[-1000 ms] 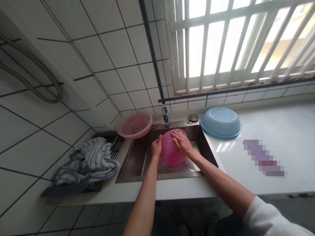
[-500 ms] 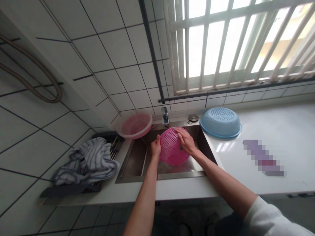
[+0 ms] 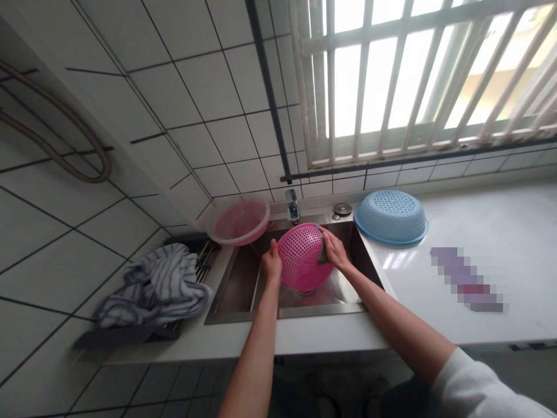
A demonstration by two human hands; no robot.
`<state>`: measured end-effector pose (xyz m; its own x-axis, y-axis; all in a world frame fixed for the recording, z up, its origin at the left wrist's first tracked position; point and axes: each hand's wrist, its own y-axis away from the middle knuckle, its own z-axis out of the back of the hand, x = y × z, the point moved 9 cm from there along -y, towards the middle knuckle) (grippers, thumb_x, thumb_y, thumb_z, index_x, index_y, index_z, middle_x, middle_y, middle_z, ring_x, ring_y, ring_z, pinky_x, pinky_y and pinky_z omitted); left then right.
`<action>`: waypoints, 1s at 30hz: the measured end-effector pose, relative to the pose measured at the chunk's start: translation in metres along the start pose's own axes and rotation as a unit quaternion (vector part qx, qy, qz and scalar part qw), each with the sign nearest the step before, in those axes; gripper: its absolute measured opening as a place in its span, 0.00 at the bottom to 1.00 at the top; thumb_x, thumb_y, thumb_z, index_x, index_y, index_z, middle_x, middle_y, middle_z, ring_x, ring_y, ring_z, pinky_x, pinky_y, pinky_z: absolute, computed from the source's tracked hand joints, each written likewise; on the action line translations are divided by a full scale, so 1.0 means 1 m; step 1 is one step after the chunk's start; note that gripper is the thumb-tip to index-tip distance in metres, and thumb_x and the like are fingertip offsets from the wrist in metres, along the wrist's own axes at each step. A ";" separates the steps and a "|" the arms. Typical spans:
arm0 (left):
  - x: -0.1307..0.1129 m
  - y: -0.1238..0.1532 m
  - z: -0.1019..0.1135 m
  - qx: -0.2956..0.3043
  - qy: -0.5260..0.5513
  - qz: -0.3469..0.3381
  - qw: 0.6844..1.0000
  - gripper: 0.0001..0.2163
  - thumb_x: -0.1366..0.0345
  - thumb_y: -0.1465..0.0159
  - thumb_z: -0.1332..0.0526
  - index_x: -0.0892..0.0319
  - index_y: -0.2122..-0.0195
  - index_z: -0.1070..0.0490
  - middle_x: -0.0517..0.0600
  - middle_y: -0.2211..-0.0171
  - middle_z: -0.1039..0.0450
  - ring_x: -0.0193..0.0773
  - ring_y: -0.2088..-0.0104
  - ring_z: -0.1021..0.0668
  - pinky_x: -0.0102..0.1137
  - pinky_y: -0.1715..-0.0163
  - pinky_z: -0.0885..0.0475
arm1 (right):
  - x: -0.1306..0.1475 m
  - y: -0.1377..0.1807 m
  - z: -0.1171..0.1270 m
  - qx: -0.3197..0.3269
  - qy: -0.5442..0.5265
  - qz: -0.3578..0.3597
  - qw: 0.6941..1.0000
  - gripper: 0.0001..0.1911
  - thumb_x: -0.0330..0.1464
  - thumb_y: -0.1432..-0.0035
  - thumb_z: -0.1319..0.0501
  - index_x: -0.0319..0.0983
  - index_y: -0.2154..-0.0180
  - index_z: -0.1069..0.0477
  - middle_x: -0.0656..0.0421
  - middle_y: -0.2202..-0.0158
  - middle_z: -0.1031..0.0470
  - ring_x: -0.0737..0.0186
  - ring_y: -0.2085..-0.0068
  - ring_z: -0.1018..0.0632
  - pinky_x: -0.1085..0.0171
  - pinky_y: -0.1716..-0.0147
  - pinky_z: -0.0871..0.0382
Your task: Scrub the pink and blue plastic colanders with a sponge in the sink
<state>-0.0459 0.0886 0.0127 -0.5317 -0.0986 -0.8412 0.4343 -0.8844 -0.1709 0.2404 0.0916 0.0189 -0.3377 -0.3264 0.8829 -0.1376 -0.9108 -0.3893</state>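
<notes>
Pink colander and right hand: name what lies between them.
In the head view, a grey-green cloth or pad shows between the right hand and the pink colander, at the colander's right side.

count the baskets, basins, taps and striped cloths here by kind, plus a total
Baskets: 2 (pink basket gripped by the left hand, blue basket upside down on the counter)
Basins: 1 (pinkish basin, pale rim)
Taps: 1 (metal tap)
Striped cloths: 1 (striped cloth, crumpled)
Total: 5
</notes>
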 end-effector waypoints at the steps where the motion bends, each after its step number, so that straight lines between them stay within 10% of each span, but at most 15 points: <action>1: -0.002 0.001 -0.001 -0.002 -0.002 -0.005 1.000 0.38 0.30 0.34 0.58 0.59 0.78 0.28 0.56 0.78 0.27 0.43 0.75 0.26 0.32 0.76 0.41 | -0.001 0.000 0.002 -0.008 -0.003 -0.006 1.000 0.27 0.44 0.25 0.54 0.42 0.37 0.28 0.53 0.37 0.25 0.51 0.36 0.25 0.47 0.33 0.34; 6: -0.013 0.010 0.002 -0.016 -0.045 -0.017 0.999 0.36 0.33 0.32 0.57 0.59 0.76 0.26 0.61 0.75 0.23 0.46 0.73 0.23 0.33 0.74 0.43 | 0.040 0.017 -0.014 0.021 0.039 0.104 0.994 0.25 0.41 0.25 0.53 0.42 0.35 0.29 0.54 0.33 0.30 0.54 0.32 0.30 0.49 0.30 0.39; 13: -0.021 0.013 -0.004 0.032 -0.062 -0.048 0.996 0.33 0.36 0.32 0.52 0.59 0.76 0.25 0.59 0.76 0.23 0.45 0.73 0.23 0.32 0.73 0.43 | 0.108 0.065 -0.071 0.230 0.115 0.310 0.915 0.23 0.35 0.26 0.48 0.49 0.33 0.32 0.60 0.35 0.28 0.60 0.33 0.30 0.51 0.27 0.45; 24: -0.001 0.000 0.001 -0.010 0.045 0.004 0.999 0.36 0.27 0.37 0.56 0.55 0.82 0.38 0.50 0.82 0.35 0.37 0.77 0.33 0.31 0.77 0.44 | 0.006 -0.002 0.013 -0.034 -0.008 0.005 0.999 0.26 0.44 0.25 0.53 0.44 0.39 0.25 0.54 0.39 0.23 0.51 0.38 0.23 0.48 0.35 0.32; 30: -0.010 0.006 0.007 -0.025 0.002 -0.009 1.000 0.37 0.30 0.35 0.58 0.57 0.81 0.32 0.55 0.80 0.29 0.41 0.76 0.28 0.33 0.75 0.41 | 0.042 0.009 0.002 0.003 0.024 0.104 0.994 0.25 0.42 0.25 0.52 0.46 0.36 0.28 0.58 0.35 0.28 0.54 0.33 0.29 0.49 0.31 0.37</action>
<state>-0.0433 0.0814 0.0239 -0.5374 -0.0814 -0.8394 0.4611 -0.8618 -0.2116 0.2265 0.0689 0.0530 -0.4017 -0.4949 0.7705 -0.0552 -0.8268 -0.5598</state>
